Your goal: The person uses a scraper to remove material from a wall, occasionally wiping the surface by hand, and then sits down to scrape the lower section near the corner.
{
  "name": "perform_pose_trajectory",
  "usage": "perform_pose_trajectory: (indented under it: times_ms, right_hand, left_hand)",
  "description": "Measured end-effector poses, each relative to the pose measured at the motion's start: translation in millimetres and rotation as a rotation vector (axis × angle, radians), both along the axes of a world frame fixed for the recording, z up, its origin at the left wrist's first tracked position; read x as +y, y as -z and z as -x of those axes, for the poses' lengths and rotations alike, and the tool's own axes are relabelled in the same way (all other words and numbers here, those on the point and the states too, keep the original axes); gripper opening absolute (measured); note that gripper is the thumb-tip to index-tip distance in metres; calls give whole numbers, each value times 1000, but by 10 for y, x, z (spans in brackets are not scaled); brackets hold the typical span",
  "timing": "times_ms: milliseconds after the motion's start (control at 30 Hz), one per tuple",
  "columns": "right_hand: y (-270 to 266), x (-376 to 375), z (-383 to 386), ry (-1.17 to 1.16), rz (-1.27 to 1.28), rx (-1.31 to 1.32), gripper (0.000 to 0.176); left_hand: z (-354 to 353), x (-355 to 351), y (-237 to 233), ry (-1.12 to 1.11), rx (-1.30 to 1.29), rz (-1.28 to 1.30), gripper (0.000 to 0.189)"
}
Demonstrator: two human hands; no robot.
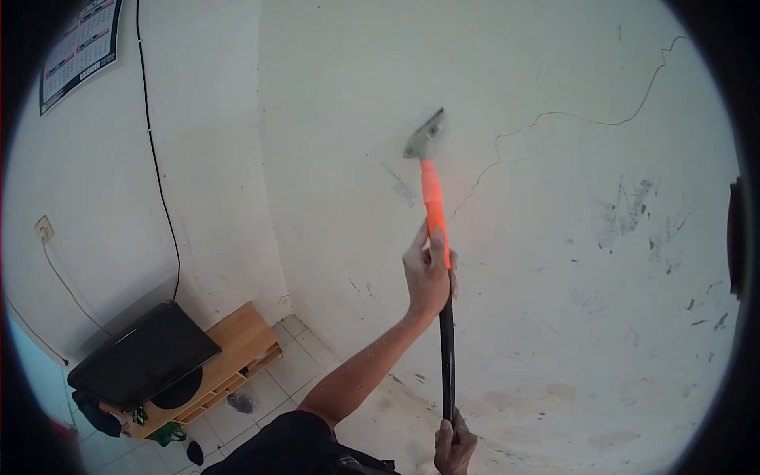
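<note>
A long-handled wall scraper [431, 186] reaches up the white wall [570, 71], its grey head and blade overlapping the wall in this view. Its grip is bright orange below the head, then a black shaft runs down. My left hand [430, 273] is closed around the lower end of the orange part. Near the bottom of the view, my right hand [454, 448] wraps round the black shaft. A thin crack [570, 114] runs across the wall to the right of the scraper, and dark scuffed patches [625, 210] lie farther right.
At lower left, a black television [142, 352] rests on a low wooden stand [245, 336] over a tiled floor [297, 360]. A black cable [154, 150] hangs down the side wall. A calendar [83, 51] and a plugged socket [43, 229] are on that wall.
</note>
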State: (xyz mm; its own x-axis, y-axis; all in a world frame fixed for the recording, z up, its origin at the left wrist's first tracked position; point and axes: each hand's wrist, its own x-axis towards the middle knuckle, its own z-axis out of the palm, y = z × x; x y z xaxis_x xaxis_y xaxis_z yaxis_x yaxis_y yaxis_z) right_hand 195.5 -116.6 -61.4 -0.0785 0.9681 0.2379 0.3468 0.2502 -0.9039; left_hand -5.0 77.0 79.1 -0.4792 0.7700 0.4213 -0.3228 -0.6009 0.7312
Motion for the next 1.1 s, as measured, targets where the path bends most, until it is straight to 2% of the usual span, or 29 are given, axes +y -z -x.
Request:
perform_pose_trajectory:
  times_ms: [133,267,400,467,667,767,867,967,1100]
  right_hand:
    - [-118,370,290,-48,4,-40,42]
    - [-534,669,721,-58,-6,-105,41]
    - [-643,657,908,-119,-13,-86,42]
    - [-629,586,835,-155,28,-71,45]
    - [65,235,38,-98,124,106,45]
    - [67,-63,-246,-37,31,139,41]
    - [354,-246,-524,-5,60,114,42]
    - [279,-318,-554,20,22,105,42]
    - [-303,-210,-240,26,50,73,44]
  left_hand:
    - [443,255,-234,-80,18,9,56]
    - [1001,579,-483,-191,22,-20,52]
    - [1196,572,-563,-249,6,-21,48]
    - [1111,530,-489,-237,35,-25,48]
    - [217,182,-127,-122,37,-7,53]
    - [-228,-34,-39,-28,-3,6,57]
    - [-546,-179,56,51,-12,1,60]
    - [-623,-201,22,78,-5,22,62]
    - [-317,-101,-317,30,9,-36,59]
